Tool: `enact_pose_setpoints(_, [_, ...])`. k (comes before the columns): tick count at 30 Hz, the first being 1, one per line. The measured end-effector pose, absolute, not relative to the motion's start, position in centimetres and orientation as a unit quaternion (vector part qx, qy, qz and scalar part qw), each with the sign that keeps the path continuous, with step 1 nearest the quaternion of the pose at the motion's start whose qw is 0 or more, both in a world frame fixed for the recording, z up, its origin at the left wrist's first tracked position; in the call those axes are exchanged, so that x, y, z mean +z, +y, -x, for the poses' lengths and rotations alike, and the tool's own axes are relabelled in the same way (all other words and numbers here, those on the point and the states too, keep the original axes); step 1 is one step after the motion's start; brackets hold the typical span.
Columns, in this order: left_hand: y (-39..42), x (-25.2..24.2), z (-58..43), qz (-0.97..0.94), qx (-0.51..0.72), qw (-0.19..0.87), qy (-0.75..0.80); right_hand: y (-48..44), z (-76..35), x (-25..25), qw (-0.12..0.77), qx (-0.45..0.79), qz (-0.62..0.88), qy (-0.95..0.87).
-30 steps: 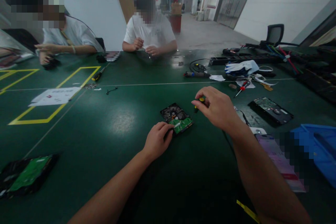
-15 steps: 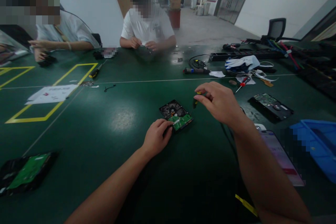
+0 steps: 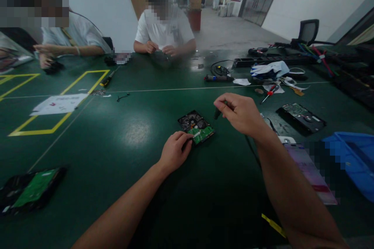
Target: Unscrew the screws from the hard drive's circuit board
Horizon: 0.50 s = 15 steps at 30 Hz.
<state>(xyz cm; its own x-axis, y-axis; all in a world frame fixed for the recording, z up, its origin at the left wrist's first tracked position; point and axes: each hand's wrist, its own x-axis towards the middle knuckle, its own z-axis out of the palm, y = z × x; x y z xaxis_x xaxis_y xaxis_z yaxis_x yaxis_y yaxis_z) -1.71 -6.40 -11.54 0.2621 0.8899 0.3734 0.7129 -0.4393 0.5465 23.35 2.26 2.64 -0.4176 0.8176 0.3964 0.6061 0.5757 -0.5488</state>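
Listing what we see, item by item.

Item one: hard drive, centre of the frame, lying flat on the green table with its green circuit board facing up.

Item two: left hand, just below the drive, fingers curled and closed on its near edge, thumb against the corner.

Item three: right hand, right of centre, fingers gathered and pinching the top of a dark-handled screwdriver. We see the tool standing roughly upright just beside the drive's right edge. Its tip is too small for us to tell whether it touches.

Item four: second drive, at the right of the frame, well apart from the first.

Item five: third drive, lower left corner, green board up.

Item six: blue tray, lower right edge.

Item seven: red-handled screwdriver and white gloves, upper right, among cables.

Item eight: yellow-and-black screwdriver, upper left, on a yellow tape outline beside a paper sheet.

Item nine: two seated people, top of the frame across the table, hands of one held together near the table edge.
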Motion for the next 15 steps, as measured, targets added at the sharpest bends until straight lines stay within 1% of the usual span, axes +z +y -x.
enact_pose_setpoints(3, [-6.4,-11.5,1.7,-0.782,0.326,0.138,0.512,2.1,-23.6,2.8,0.325,0.239,0.428,-0.808])
enact_pose_setpoints(6, [-6.4,-11.6,1.8,-0.782,0.327,0.138,0.513,2.0,-23.8,3.0,0.322,0.281,0.426,-0.798])
enact_pose_setpoints(11, [-6.3,-11.9,2.0,-0.784,0.319,0.141,0.514,2.1,-23.7,2.7,0.315,0.276,0.448,-0.790])
enact_pose_setpoints(15, [-6.2,-12.2,2.1,-0.789,0.303,0.125,0.519,2.7,-23.6,1.9,0.331,0.289,0.478,-0.760])
